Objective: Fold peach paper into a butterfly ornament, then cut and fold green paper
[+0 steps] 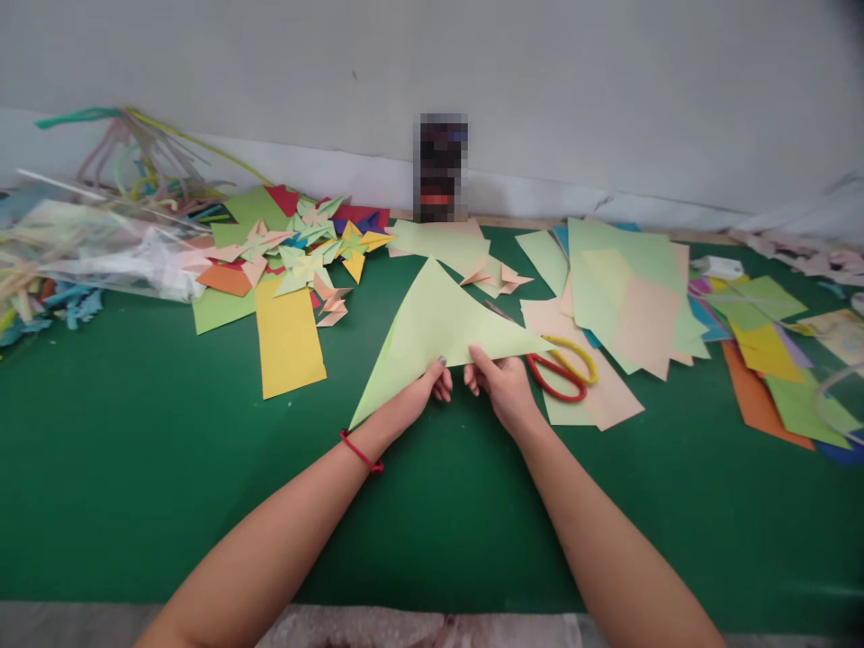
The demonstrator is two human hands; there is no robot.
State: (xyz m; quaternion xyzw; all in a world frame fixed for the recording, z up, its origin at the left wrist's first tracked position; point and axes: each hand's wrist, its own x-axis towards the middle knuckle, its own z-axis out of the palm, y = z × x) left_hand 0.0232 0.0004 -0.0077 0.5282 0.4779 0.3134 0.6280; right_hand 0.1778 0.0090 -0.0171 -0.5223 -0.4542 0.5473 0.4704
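Observation:
A light green sheet of paper (pixel 445 315), folded into a large triangle, is held above the table with its point facing away from me. My left hand (pixel 422 391) pinches its near edge, thumb on top and fingers curled beneath. Close beside it, my right hand (pixel 503 387) grips the same edge, its thumb also on top. The triangle's left corner reaches down by my left wrist, which wears a red cord. Its right corner lies over part of the scissors (pixel 557 382), whose handles are red and yellow.
Folded paper stars (pixel 307 265) and a yellow sheet (pixel 290 342) lie at left, near a clear plastic bag (pixel 121 252). Loose pale sheets (pixel 627 288) are stacked at right, with coloured paper (pixel 769 346) beyond. A pixelated dark object (pixel 440 171) stands against the wall. The table (pixel 432 531) is green.

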